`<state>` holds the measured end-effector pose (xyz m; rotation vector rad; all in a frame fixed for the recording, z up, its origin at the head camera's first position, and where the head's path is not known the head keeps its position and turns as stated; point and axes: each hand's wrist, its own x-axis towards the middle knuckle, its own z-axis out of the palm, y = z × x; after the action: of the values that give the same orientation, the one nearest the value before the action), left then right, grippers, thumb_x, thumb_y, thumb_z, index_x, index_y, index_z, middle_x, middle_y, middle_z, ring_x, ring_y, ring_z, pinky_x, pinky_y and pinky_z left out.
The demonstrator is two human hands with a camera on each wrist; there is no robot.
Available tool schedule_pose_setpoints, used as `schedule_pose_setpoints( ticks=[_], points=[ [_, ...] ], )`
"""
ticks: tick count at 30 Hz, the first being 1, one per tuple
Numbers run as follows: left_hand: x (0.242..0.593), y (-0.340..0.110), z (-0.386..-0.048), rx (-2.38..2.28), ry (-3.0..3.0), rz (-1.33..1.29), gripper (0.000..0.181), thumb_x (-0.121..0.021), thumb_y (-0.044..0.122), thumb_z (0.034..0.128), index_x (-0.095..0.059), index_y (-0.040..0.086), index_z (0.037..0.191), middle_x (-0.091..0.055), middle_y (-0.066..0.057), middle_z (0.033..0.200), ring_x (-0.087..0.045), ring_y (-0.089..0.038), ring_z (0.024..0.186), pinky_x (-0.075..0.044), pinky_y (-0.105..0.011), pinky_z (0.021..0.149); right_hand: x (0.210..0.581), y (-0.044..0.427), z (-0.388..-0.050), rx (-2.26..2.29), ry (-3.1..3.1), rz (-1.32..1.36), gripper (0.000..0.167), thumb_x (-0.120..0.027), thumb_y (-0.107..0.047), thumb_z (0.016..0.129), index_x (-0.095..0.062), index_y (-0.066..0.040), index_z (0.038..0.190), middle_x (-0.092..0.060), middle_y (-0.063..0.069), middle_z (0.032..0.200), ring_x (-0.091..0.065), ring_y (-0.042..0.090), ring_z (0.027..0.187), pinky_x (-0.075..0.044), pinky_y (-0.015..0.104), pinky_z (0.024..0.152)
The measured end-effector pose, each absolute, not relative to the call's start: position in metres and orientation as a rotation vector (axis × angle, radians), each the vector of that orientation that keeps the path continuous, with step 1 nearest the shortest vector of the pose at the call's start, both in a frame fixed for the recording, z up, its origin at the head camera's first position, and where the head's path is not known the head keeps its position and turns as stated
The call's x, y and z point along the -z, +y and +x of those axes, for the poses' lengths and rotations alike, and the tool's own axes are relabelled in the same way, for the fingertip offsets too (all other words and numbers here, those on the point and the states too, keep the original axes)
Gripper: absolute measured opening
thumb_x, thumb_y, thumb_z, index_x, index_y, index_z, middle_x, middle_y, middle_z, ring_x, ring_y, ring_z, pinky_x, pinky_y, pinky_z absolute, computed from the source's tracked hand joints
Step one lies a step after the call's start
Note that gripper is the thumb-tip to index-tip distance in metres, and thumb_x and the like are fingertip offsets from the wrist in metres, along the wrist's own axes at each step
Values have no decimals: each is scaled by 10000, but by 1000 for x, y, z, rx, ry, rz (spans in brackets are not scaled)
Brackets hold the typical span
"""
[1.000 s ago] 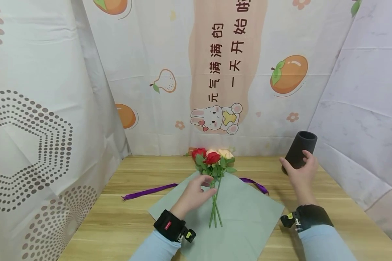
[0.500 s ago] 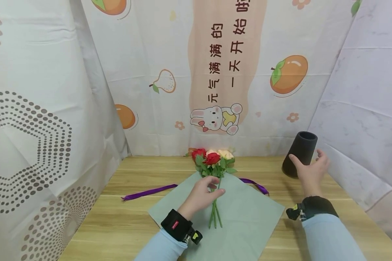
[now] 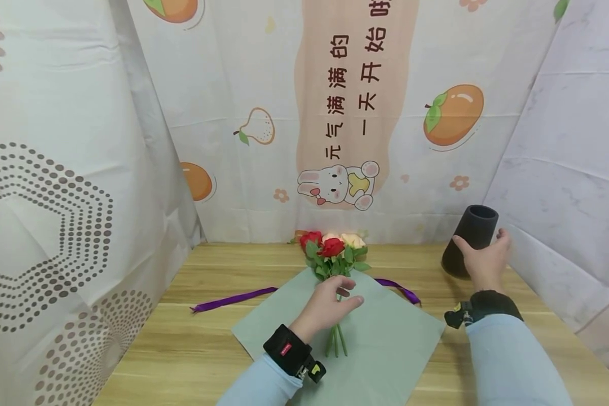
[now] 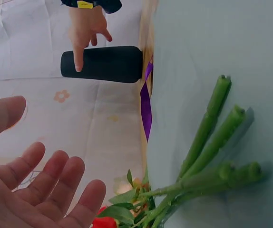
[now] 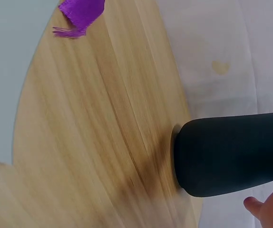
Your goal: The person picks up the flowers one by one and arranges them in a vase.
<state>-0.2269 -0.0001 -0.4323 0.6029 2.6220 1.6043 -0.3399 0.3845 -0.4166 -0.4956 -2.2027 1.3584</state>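
Observation:
A black tapered vase (image 3: 476, 228) stands on the table at the far right. My right hand (image 3: 487, 262) is spread around its near side, thumb across the front and fingers toward the right. In the right wrist view, a visible fingertip (image 5: 254, 206) is apart from the vase (image 5: 231, 154). My left hand (image 3: 330, 304) hovers with loosely bent fingers over the rose stems (image 3: 336, 341), holding nothing; the left wrist view shows its fingers (image 4: 60, 183) apart from the stems (image 4: 208, 123). Red and pale roses (image 3: 332, 247) lie at the back of the green-grey wrapping paper (image 3: 380, 344).
A purple ribbon (image 3: 233, 299) runs beneath the paper, its ends showing on both sides. The wooden table (image 3: 182, 349) is bordered by a printed curtain (image 3: 243, 186) at the back and hanging cloths at both sides.
My right hand has moved rightward from the vase's front and then slightly farther from me. My left hand has drifted right over the stems. The flowers have stayed put.

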Motion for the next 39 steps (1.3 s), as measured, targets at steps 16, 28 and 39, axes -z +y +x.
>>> schedule_pose_setpoints(
  ticks=[16, 28, 39],
  points=[
    [425, 21, -230, -1611, 2609, 551, 309, -730, 403, 945, -679, 195, 1169, -646, 125, 1103, -616, -122, 1029, -513, -273, 799, 408, 399, -353, -1323, -2348, -463, 1022, -686, -416, 946, 17, -65, 1600, -188, 269, 1625, -241, 446, 1472, -210, 568, 1181],
    [427, 22, -229, -1616, 2591, 538, 308, -727, 395, 948, -680, 182, 1166, -648, 118, 1096, -622, -158, 1040, -511, -269, 798, 415, 404, -352, -1264, -2391, -519, 891, -651, -388, 978, -154, 53, 1571, -303, 331, 1555, -328, 505, 1407, -255, 601, 1151],
    [427, 21, -231, -1633, 2586, 517, 309, -729, 394, 947, -682, 179, 1163, -646, 120, 1087, -620, -142, 1028, -510, -270, 810, 413, 401, -352, -1220, -2418, -519, 873, -652, -402, 980, -201, 53, 1572, -329, 315, 1557, -341, 498, 1409, -260, 605, 1146]
  ],
)
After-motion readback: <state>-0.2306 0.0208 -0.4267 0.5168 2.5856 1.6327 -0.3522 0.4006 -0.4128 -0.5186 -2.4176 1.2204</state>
